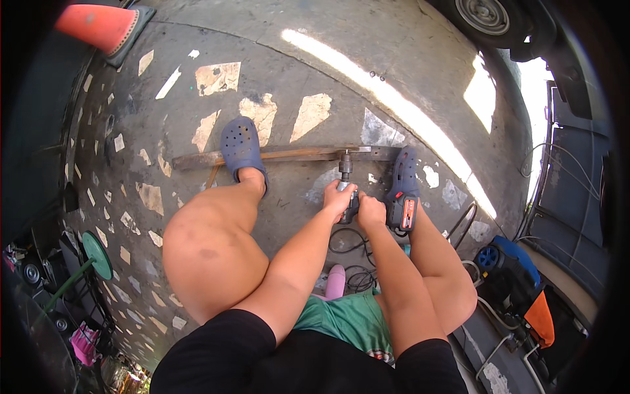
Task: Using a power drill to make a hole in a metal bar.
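A grey and black cordless drill (pixel 345 172) is held in both my hands, its chuck aimed away from me. My left hand (pixel 338 199) is closed round the drill's body, behind the chuck. My right hand (pixel 372 213) wraps the handle, next to the black battery pack (pixel 402 213) with its orange label. The drill's front end meets a long narrow bar (pixel 315 152) on the floor, wooden on the left and darker on the right. A short shiny metal strip (pixel 359 149) lies at that spot. Whether the bit has entered it, I cannot tell.
My feet in blue clogs (pixel 240 144) rest at the bar. Black cable (pixel 348 240) coils near a pink bottle-like object (pixel 335 281). An orange cone (pixel 98 27) stands far left, a car wheel (pixel 484 14) far right. A blue-and-black machine (pixel 508 259) sits at right.
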`<control>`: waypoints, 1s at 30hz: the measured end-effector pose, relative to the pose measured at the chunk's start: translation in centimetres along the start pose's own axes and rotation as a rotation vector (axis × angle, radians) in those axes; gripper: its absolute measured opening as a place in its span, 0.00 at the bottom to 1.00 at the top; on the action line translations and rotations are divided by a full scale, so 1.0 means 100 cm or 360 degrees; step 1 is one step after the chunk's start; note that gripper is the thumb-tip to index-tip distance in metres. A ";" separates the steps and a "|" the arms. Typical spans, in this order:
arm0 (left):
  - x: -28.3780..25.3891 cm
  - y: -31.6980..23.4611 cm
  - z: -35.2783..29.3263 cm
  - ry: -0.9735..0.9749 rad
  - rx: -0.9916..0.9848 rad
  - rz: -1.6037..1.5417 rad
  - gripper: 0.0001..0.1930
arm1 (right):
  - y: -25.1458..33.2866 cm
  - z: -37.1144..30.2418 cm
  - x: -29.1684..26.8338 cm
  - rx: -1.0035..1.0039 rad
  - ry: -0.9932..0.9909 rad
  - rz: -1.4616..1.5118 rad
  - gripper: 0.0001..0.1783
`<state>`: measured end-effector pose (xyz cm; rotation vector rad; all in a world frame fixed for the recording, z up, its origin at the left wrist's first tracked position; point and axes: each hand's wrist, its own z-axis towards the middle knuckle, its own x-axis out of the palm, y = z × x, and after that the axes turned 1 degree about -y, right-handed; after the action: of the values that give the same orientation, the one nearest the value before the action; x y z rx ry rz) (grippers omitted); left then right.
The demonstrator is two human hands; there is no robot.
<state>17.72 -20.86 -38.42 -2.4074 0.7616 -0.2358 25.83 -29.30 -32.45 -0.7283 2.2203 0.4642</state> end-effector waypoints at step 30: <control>-0.024 0.008 -0.010 -0.0185 0.0104 0.0212 0.18 | 0.023 -0.013 0.007 -0.0015 0.0138 0.0068 0.17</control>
<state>15.07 -20.46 -38.07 -2.2768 0.8432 -0.0652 23.29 -28.42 -31.88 -0.7193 2.3199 0.4730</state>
